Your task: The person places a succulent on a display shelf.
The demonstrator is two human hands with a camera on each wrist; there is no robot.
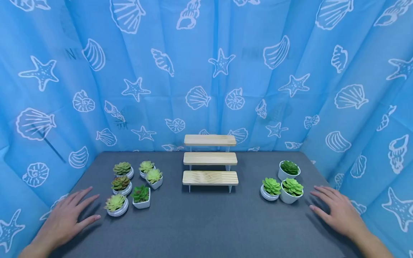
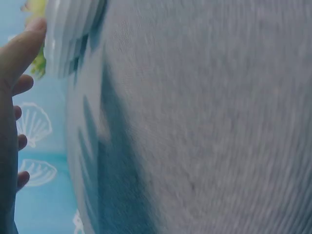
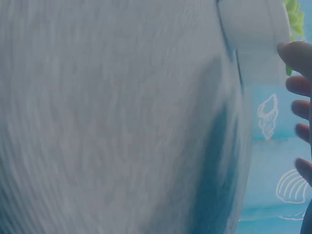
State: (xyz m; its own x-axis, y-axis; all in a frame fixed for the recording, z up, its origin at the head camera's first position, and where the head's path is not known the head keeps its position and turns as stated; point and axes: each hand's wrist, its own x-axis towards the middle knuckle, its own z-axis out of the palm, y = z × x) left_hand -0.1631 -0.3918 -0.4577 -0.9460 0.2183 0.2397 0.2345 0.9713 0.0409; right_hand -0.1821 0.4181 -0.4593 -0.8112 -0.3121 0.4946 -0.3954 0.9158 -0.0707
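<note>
My left hand (image 1: 69, 216) hovers at the table's left side with its fingers spread, holding nothing. Nearest to it is a light green succulent (image 1: 115, 203) in a ribbed white pot; that pot (image 2: 73, 36) also shows in the left wrist view. Over on the right, my right hand (image 1: 337, 209) is held with fingers extended and nothing in it. Beside its fingertips stand a bright green succulent (image 1: 292, 187) in a round white pot, a similar one (image 1: 271, 186) in a lower pot, and a darker green one (image 1: 289, 167) behind.
A three-tier wooden stand (image 1: 210, 178) with pale legs is at the back middle of the grey table (image 1: 206, 222). More potted succulents (image 1: 141, 194) are grouped at the left, some reddish or yellow-green. A blue seashell-patterned curtain (image 1: 206, 71) encloses the back and sides.
</note>
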